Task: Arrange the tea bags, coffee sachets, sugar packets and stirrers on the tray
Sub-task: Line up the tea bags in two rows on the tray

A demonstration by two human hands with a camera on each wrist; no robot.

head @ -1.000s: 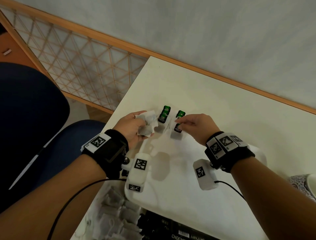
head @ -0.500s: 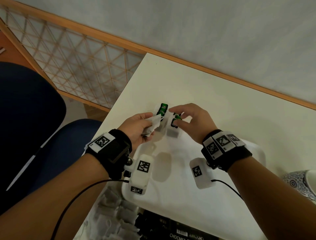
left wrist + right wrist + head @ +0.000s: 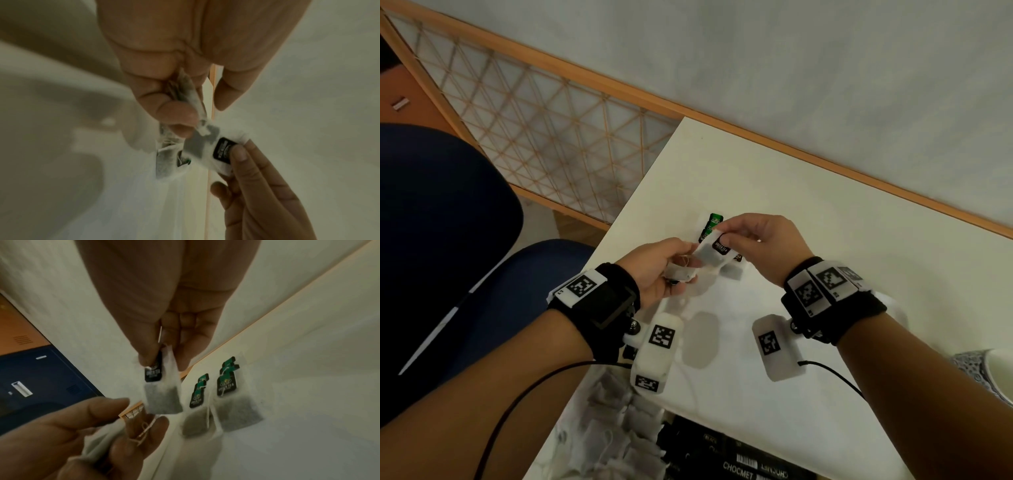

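My left hand grips a small bunch of white tea bags above the tray's far left corner. My right hand pinches one tea bag by its top, where the black tag sits, just off the bunch. In the right wrist view this tea bag hangs from thumb and forefinger, with the left hand's bunch below. Two short overlapping rows of green-tagged tea bags lie flat on the white tray. The left wrist view shows the pinched bag between both hands.
A loose pile of tea bags and black sachets lie at the near edge of the table. A patterned cup stands at the right. A blue chair is left of the table edge. A wall with a wooden strip runs behind.
My right hand left the row on the tray, moved to my left hand and took hold of one tea bag from the bunch. Both hands have risen slightly.
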